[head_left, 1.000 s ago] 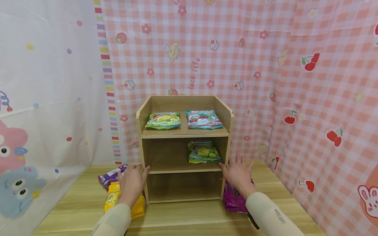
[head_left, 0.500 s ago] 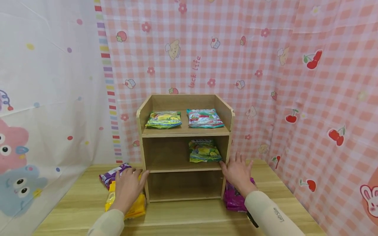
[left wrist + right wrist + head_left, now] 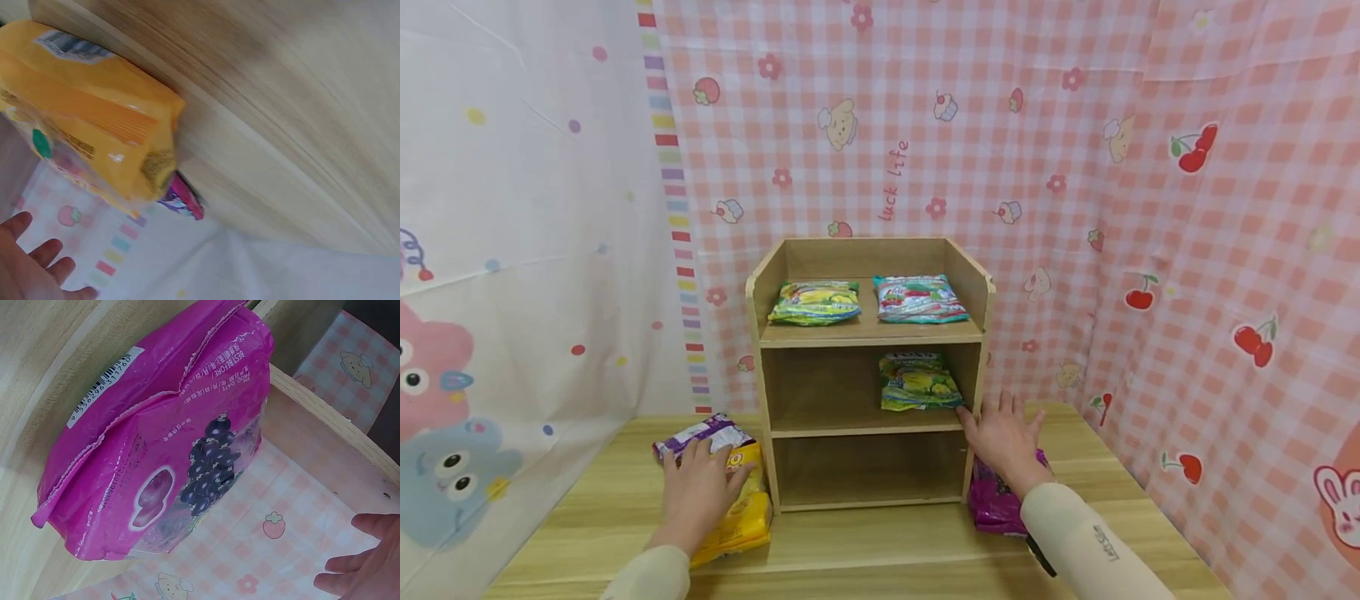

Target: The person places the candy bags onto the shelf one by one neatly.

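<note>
Fingers apart, the left grip (image 3: 700,492) hovers over a yellow bag (image 3: 747,523) toward the counter's (image 3: 865,546) left edge; the right grip (image 3: 1002,437) (also spread) is at the shelf's (image 3: 872,342) right side, above a magenta bag (image 3: 996,504); gingham cloth (image 3: 992,158) behind.

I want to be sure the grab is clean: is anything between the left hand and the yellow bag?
Nothing visible is. The left wrist view shows only a gap between the left hand and the yellow bag. The purple-and-white bag lies beyond the yellow one, not between.
</note>
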Motion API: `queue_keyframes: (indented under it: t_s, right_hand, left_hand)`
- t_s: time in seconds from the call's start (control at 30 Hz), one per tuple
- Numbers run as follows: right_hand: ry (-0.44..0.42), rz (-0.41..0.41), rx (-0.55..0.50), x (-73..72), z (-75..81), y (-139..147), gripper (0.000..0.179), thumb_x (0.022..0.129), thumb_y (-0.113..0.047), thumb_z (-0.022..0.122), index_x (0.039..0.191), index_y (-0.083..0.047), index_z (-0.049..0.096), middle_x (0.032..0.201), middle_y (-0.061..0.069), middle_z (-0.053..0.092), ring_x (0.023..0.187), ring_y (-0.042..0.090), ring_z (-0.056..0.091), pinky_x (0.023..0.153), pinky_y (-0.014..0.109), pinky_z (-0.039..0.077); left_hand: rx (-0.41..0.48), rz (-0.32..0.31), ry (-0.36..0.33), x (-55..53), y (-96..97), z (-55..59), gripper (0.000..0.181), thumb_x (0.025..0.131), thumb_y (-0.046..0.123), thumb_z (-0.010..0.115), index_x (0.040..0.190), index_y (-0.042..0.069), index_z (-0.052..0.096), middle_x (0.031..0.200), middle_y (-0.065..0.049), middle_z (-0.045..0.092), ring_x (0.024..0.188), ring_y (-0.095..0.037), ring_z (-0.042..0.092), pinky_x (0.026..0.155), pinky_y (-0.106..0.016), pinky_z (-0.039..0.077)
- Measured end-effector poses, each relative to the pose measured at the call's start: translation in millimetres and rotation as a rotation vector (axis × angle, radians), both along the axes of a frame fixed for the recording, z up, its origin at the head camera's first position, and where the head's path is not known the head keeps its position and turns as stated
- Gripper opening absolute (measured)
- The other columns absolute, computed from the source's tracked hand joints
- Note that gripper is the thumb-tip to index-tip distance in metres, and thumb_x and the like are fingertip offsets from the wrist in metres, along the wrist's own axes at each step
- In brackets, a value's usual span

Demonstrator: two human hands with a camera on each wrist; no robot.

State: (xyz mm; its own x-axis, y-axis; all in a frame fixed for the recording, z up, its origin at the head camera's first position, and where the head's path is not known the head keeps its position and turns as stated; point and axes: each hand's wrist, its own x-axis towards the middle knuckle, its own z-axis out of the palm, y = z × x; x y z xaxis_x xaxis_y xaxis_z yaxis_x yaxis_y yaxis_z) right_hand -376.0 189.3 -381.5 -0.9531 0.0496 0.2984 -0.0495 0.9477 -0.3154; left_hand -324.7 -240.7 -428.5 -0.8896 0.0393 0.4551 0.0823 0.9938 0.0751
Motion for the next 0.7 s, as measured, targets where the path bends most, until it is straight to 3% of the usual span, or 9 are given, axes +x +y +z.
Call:
queue_keyframes:
  t_s: [0.13,0.4,0.53,0.7]
  right_hand:
    - [-0.007,0.004,0.0,-0.4,-0.6,-1,0.072,0.102,-0.055,0.035,0.148,0.0,0.041,0.156,0.032,0.021,0.144,0.052,0.013,0.103,0.077,-0.005]
    - [-0.011,0.0,-0.004,-2.2,-3.5,-2,0.071,0.102,-0.056,0.033,0.148,-0.003,0.044,0.156,0.032,0.023,0.145,0.05,0.013,0.103,0.077,-0.004]
    - [-0.023,0.0,0.001,-2.2,-4.5,-2,0.072,0.102,-0.058,0.032,0.147,-0.003,0.045,0.156,0.032,0.022,0.145,0.05,0.012,0.103,0.077,-0.004]
    - [-0.022,0.004,0.002,-2.3,-4.3,-2,0.072,0.102,-0.058,0.032,0.147,-0.003,0.046,0.156,0.032,0.022,0.144,0.051,0.013,0.103,0.077,-0.002]
  left_hand:
    - [0.02,0.02,-0.016,-1.6,-13.8,-3.7,0.056,0.095,0.045,0.062,0.122,-0.003,0.064,0.123,-0.036,0.054,0.121,-0.054,0.044,0.102,-0.077,0.017]
    - [0.018,0.058,-0.078,-5.0,-38.4,-8.3,0.069,0.094,0.055,0.058,0.122,-0.008,0.061,0.123,-0.04,0.051,0.119,-0.059,0.042,0.095,-0.075,0.028]
    - [0.028,0.063,-0.114,-8.5,-49.0,-8.0,0.065,0.095,0.05,0.058,0.123,-0.009,0.06,0.127,-0.042,0.048,0.122,-0.061,0.038,0.096,-0.076,0.026]
    - [0.047,0.073,-0.132,-16.8,-63.7,-4.3,0.053,0.099,0.038,0.056,0.122,-0.01,0.059,0.123,-0.041,0.05,0.117,-0.058,0.043,0.092,-0.075,0.031]
